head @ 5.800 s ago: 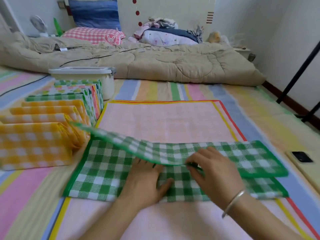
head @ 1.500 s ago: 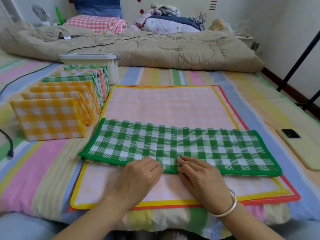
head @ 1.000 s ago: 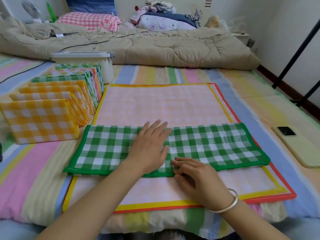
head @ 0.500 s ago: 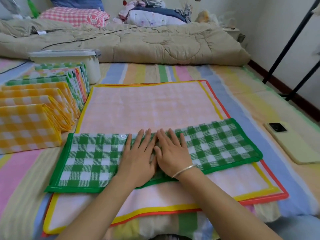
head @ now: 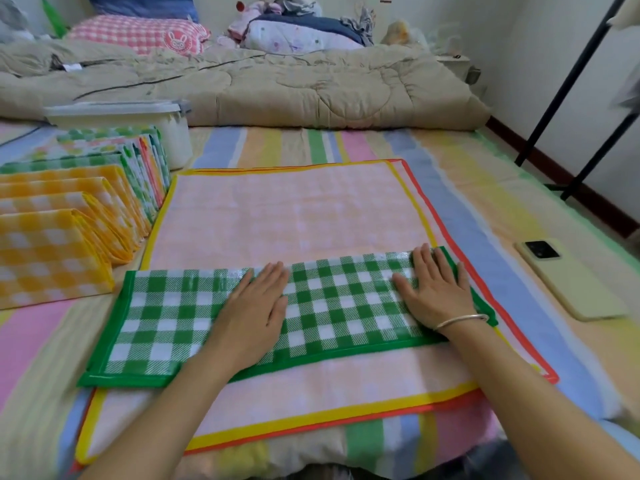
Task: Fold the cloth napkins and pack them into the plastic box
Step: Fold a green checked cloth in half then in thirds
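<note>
**A:** Where did we find the green-and-white checked cloth napkin (head: 166, 317)?

**B:** We saw it folded into a long strip and lying crosswise on the near part of a flat stack of pale pink napkins (head: 294, 216). The top napkin of that stack was yellow-edged, and a red edge showed beneath it. All of it lay on the striped sheet of the bed (head: 485, 188).

**A:** And the hands?

**B:** We noted both were open and flat, palms down on the strip, with straight fingers that gripped nothing. The left hand (head: 258, 306) pressed near the strip's middle. The right hand (head: 434, 289), with a silver bangle (head: 460, 319) at its wrist, pressed at the strip's right end. The two were well apart.

**A:** What did we see of the white plastic box (head: 176, 140)?

**B:** It stood at the far left with its lid on. Just in front of it a row of folded napkins ran toward us. The yellow checked ones (head: 45, 268) were nearest and the green and mixed-colour ones (head: 114, 157) were farther back, next to the box.

**A:** Anything else?

**B:** We marked a pale yellow phone (head: 568, 278) on the sheet to the right, apart from the napkins. A beige quilt (head: 311, 88) lay across the far side of the bed.
</note>
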Demonstrator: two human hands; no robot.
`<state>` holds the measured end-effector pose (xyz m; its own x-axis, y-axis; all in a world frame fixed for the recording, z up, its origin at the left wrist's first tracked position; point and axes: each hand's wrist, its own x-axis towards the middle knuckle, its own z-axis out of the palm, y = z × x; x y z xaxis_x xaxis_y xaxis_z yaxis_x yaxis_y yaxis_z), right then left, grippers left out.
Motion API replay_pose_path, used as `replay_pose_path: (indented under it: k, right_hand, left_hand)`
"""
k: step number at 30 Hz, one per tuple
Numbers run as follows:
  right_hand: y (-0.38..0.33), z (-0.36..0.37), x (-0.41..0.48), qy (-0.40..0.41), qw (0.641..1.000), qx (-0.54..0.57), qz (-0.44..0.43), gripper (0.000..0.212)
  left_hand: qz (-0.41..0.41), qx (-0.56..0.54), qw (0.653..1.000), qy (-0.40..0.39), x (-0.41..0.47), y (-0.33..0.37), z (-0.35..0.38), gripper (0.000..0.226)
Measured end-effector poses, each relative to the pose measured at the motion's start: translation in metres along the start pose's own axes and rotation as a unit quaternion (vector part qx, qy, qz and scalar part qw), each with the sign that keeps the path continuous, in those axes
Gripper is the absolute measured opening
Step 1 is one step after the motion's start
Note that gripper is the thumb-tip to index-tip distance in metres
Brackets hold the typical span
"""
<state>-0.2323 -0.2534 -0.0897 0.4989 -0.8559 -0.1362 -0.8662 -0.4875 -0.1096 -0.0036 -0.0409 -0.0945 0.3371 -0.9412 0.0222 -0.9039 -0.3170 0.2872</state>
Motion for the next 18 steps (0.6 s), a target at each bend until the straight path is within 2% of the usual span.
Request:
replay_pose_path:
  k: [2,4,6,8,11,15,18]
  right_hand:
    - [0.001,0.000,0.000,-0.002,1.000,-0.003,0.001,0.079]
    - [0.002,0.001,0.001,-0.002,1.000,-0.006,0.001,0.079]
    - [0.001,0.002,0.000,-0.002,1.000,-0.006,0.002,0.079]
    - [0.002,0.001,0.000,-0.004,1.000,-0.008,0.003,0.080]
    - [0.002,0.000,0.001,-0.007,1.000,-0.011,0.004,0.080]
    - [0.002,-0.001,0.000,-0.011,1.000,0.001,0.010,0.081]
    - [0.002,-0.004,0.001,-0.023,1.000,0.009,0.009,0.080]
  left_hand:
    - [-0.049,0.055,0.997,0.004,-0.013,-0.015,-0.009,0.082]
    - [-0.150,0.128,0.980,-0.005,-0.026,-0.031,-0.016,0.090]
    - [-0.253,0.140,0.957,-0.022,-0.035,-0.038,-0.024,0.100]
    - [-0.304,0.126,0.944,-0.026,-0.039,-0.037,-0.027,0.106]
    - [-0.325,0.097,0.940,-0.029,-0.039,-0.036,-0.026,0.109]
    - [-0.311,0.078,0.945,-0.063,-0.037,-0.042,-0.027,0.110]
    - [-0.283,0.109,0.952,-0.029,-0.040,-0.041,-0.030,0.113]
